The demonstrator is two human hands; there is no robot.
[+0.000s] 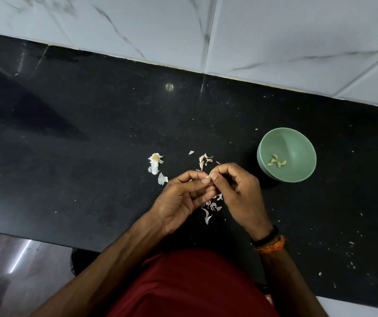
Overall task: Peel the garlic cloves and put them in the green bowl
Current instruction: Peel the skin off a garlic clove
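both hands pinch one garlic clove [208, 178] together; the green bowl [266, 143] lies to the right, nearer the right hand [236, 191] than the left hand [183, 197]

Green bowl [298, 143]; black counter [91, 133]; marbled white tiles [275, 30].

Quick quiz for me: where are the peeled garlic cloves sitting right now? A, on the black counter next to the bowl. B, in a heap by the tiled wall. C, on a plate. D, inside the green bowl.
D: the pale yellow peeled cloves lie on the bottom of the green bowl, while only papery skins are scattered on the black counter around the hands.
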